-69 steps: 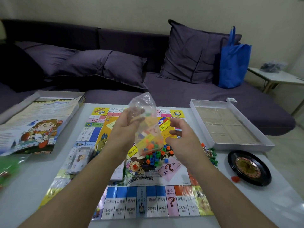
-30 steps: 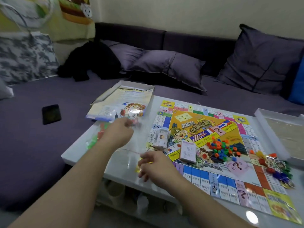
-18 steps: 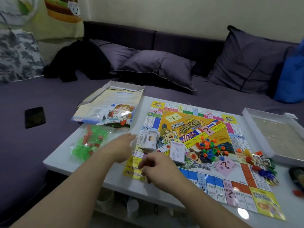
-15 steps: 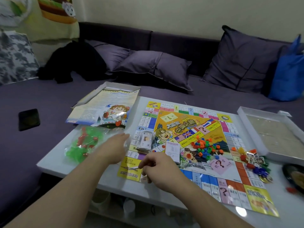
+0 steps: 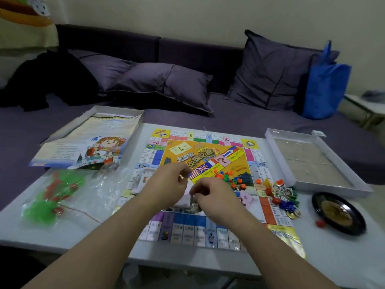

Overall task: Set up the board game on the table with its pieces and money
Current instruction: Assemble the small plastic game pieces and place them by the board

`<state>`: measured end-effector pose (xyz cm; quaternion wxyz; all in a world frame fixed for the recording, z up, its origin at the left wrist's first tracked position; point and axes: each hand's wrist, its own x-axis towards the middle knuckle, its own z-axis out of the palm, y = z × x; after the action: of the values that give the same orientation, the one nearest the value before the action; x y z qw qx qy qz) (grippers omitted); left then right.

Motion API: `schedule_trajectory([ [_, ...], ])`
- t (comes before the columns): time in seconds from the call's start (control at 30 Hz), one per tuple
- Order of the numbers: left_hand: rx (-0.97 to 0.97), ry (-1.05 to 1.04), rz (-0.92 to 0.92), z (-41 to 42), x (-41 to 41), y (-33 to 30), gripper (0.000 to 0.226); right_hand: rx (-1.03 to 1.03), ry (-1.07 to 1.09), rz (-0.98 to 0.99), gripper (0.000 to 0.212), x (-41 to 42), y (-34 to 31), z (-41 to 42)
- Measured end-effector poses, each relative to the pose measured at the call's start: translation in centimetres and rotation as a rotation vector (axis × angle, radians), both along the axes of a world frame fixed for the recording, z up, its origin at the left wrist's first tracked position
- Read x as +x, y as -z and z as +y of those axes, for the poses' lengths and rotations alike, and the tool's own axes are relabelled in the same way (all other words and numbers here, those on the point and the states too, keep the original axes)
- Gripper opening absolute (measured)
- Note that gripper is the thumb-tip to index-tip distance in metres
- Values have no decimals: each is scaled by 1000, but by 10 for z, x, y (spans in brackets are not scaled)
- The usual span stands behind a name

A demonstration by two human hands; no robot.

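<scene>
- White table (image 5: 52, 230): the surface under both of the person's forearms, carrying everything listed below.
- Game board (image 5: 208, 159): printed card, laid flat directly beneath both hands, reaching beyond them toward the sofa.
- Box lid (image 5: 91, 140): cartoon-printed, beyond and to the left of the left hand, overhanging the table edge.
- Box tray (image 5: 312, 161): white-walled, beyond and to the right of the right hand.
- Clear plastic bags (image 5: 62, 192): left of the left hand, one holding green and red pieces.
- Roulette wheel (image 5: 338, 212): black, well right of the right hand.
- Character tokens (image 5: 281, 192): right of the right hand, on the board's edge.
- Small coloured blocks (image 5: 231, 180): heaped just beyond the right hand.
- Left hand (image 5: 166, 184): fingers curled, pinching a small thin item too blurred to name.
- Right hand (image 5: 212, 195): fingers curled downward at a pale card stack (image 5: 184, 200); whether it grips anything cannot be told.
</scene>
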<state>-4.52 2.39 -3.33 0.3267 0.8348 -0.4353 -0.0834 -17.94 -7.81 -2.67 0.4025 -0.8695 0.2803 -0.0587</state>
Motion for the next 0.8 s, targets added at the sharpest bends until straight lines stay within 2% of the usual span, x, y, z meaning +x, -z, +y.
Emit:
schedule_trajectory([
  [0.2,114,134,-29,-52,-28,17,16,-303,167,192,38,-41,3,-74],
  [0.27,135,162,-38,-67,-37,23,14,-371,183,236,36,-46,10,-88],
  [0.63,210,151,-142,-105,-64,34,18,-415,158,201,15,-45,35,-100],
  [0.8,112,81,-158,-100,-64,36,16,-384,191,151,12,-47,32,-101],
])
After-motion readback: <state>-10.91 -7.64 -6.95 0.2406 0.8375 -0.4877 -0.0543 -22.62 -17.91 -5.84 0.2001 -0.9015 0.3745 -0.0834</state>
